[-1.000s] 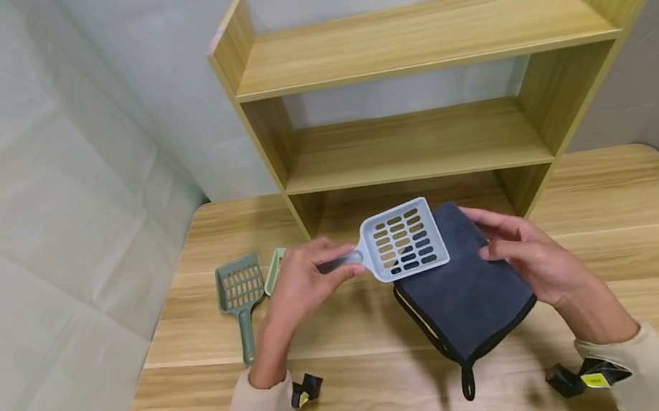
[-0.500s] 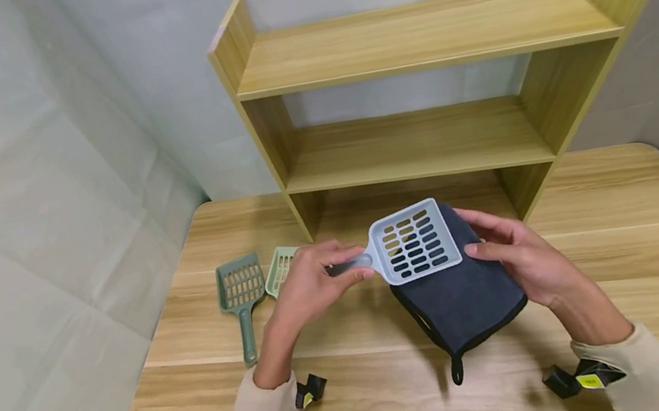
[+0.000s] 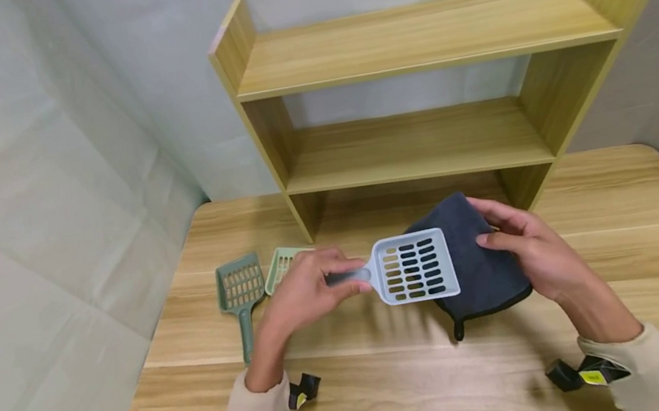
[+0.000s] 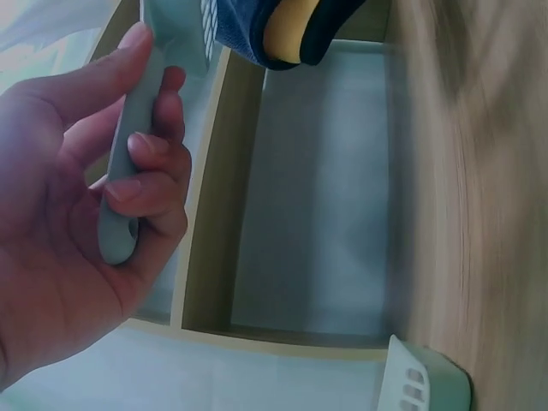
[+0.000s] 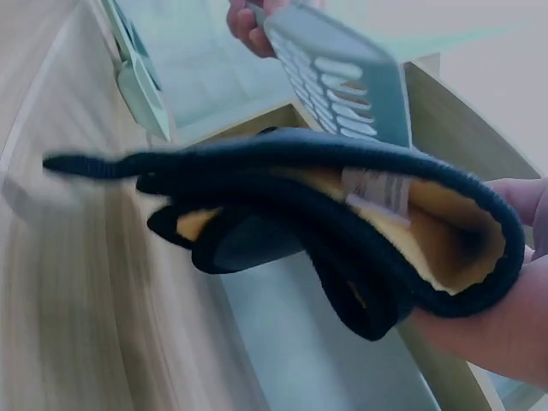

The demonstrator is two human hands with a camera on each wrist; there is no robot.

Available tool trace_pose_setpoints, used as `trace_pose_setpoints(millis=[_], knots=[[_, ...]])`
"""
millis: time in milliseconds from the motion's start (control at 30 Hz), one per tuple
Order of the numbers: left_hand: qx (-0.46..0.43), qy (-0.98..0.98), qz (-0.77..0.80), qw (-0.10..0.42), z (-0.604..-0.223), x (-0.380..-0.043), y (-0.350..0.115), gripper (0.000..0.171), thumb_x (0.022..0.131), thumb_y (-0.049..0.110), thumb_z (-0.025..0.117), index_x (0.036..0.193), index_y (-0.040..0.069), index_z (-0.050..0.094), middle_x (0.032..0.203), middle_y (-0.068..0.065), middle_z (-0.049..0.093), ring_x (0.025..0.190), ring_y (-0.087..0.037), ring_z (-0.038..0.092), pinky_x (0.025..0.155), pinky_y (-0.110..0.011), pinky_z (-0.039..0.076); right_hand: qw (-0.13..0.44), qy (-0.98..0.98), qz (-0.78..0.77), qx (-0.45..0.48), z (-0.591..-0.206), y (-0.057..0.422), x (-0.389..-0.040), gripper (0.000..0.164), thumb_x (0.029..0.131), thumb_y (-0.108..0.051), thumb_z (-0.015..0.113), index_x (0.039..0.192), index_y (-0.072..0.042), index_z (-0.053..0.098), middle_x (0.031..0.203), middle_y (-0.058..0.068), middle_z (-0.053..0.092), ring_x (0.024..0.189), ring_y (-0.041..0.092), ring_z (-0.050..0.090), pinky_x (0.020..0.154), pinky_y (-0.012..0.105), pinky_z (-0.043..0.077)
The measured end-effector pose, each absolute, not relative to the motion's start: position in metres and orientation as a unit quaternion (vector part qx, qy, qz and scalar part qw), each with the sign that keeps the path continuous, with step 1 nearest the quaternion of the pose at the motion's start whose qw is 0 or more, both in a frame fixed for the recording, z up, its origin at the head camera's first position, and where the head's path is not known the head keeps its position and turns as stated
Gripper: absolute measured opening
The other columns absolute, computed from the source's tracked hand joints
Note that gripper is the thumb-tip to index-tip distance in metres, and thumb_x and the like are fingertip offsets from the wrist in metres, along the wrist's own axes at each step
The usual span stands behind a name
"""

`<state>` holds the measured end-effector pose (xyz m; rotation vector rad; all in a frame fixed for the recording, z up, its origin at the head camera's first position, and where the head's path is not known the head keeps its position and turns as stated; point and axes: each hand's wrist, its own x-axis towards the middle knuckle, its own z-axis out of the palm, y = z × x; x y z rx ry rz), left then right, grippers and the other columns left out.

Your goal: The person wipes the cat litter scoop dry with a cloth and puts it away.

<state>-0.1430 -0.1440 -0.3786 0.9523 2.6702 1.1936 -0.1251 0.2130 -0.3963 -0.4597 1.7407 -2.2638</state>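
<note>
A pale blue-grey slotted litter scoop (image 3: 417,266) is held level above the table by my left hand (image 3: 309,287), whose thumb and fingers wrap its handle (image 4: 137,145). My right hand (image 3: 533,251) grips a folded dark navy cloth (image 3: 488,273) by its right side, thumb on top. In the head view the scoop's slotted head overlaps the cloth's left part. From the right wrist, the cloth's layered folds show black edging, a yellow inner face and a small white tag (image 5: 377,190). A black hanging loop (image 3: 458,329) dangles from its near corner.
On the left of the wooden table (image 3: 363,403) lie a dark green litter scoop (image 3: 243,314) and a light green one (image 3: 277,269), the latter partly hidden behind my left hand. A wooden shelf unit (image 3: 430,61) stands at the back, close beyond both hands.
The scoop has swung to point straight right and come slightly nearer. The cloth has turned in my right hand, its loop end rising away from the table's front. Both hands keep their grips.
</note>
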Motion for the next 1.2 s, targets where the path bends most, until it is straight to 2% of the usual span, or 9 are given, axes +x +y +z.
trace_pose_setpoints(millis=[233, 433, 700, 933, 1067, 1200], knots=[[0.334, 0.852, 0.400, 0.042, -0.381, -0.143, -0.142, 0.030, 0.088, 0.021, 0.090, 0.117, 0.013, 0.085, 0.090, 0.004, 0.077, 0.074, -0.007, 0.055, 0.065, -0.023, 0.045, 0.131, 0.597, -0.774, -0.166, -0.397, 0.212, -0.126, 0.058, 0.106, 0.010, 0.049, 0.152, -0.023, 0.061, 0.136, -0.007, 0.068, 0.111, 0.010, 0.071, 0.087, 0.026, 0.061], [0.348, 0.842, 0.409, 0.050, -0.382, -0.144, -0.142, 0.030, 0.089, 0.020, 0.089, 0.118, 0.011, 0.084, 0.093, 0.002, 0.079, 0.075, -0.005, 0.057, 0.067, -0.023, 0.047, 0.137, 0.612, -0.759, -0.175, -0.398, 0.211, -0.125, 0.057, 0.106, 0.009, 0.051, 0.152, -0.023, 0.061, 0.135, -0.006, 0.069, 0.108, 0.010, 0.071, 0.087, 0.025, 0.061], [0.362, 0.829, 0.417, 0.088, -0.382, -0.143, -0.141, 0.029, 0.090, 0.019, 0.088, 0.118, 0.011, 0.084, 0.087, 0.003, 0.075, 0.072, -0.004, 0.051, 0.066, -0.022, 0.044, 0.136, 0.670, -0.701, -0.203, -0.397, 0.207, -0.123, 0.054, 0.104, 0.007, 0.056, 0.150, -0.022, 0.063, 0.127, -0.006, 0.074, 0.107, 0.008, 0.071, 0.086, 0.023, 0.060], [0.388, 0.812, 0.426, 0.096, -0.382, -0.143, -0.140, 0.029, 0.090, 0.017, 0.088, 0.118, 0.009, 0.084, 0.081, 0.004, 0.069, 0.069, -0.002, 0.045, 0.064, -0.021, 0.040, 0.165, 0.667, -0.684, -0.245, -0.401, 0.201, -0.122, 0.053, 0.106, 0.007, 0.053, 0.153, -0.017, 0.059, 0.137, -0.008, 0.070, 0.121, 0.006, 0.066, 0.093, 0.023, 0.058], [0.389, 0.809, 0.429, 0.100, -0.381, -0.143, -0.140, 0.029, 0.091, 0.017, 0.087, 0.118, 0.009, 0.084, 0.082, 0.005, 0.069, 0.069, -0.002, 0.045, 0.064, -0.021, 0.040, 0.170, 0.670, -0.680, -0.244, -0.402, 0.202, -0.121, 0.053, 0.105, 0.007, 0.054, 0.153, -0.016, 0.059, 0.138, -0.009, 0.070, 0.123, 0.006, 0.066, 0.095, 0.022, 0.057], [0.391, 0.811, 0.422, 0.105, -0.381, -0.144, -0.142, 0.029, 0.091, 0.018, 0.087, 0.119, 0.010, 0.084, 0.083, 0.004, 0.071, 0.071, -0.003, 0.046, 0.065, -0.021, 0.041, 0.172, 0.682, -0.671, -0.234, -0.400, 0.207, -0.122, 0.056, 0.103, 0.008, 0.055, 0.151, -0.020, 0.063, 0.136, -0.010, 0.071, 0.119, 0.005, 0.067, 0.091, 0.022, 0.058]])
